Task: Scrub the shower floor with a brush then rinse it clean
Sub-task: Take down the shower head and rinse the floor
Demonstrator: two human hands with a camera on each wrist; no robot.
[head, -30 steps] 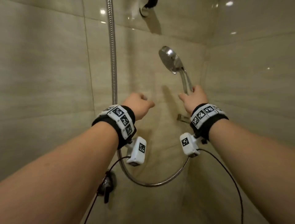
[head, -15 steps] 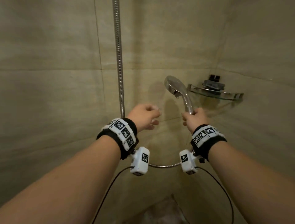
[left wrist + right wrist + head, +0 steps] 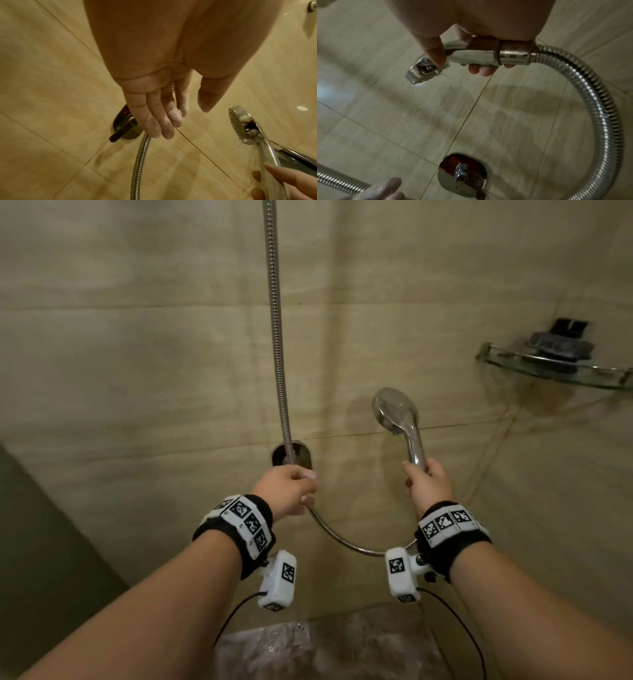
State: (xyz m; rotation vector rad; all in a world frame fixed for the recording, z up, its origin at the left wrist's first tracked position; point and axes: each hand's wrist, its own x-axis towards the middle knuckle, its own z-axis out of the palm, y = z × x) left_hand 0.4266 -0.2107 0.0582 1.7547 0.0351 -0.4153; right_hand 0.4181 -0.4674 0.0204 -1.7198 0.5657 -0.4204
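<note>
While right hand point(image 3: 428, 484) gripped shower head point(image 3: 399, 414) handle, left hand point(image 3: 287, 491), fingers point(image 3: 159, 121) loosely extended, empty, hovered just before mixer valve point(image 3: 462, 178); hose point(image 3: 279, 337) beside valve.

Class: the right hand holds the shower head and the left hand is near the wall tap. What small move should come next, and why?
Probably the left hand, open with soapy fingers, should grasp the tap lever and turn the water on. The right hand grips the shower head, and no spray shows.

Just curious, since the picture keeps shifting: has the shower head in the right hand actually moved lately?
Yes. The shower head came down: it was far above the corner shelf, and is now slightly below it.
</note>
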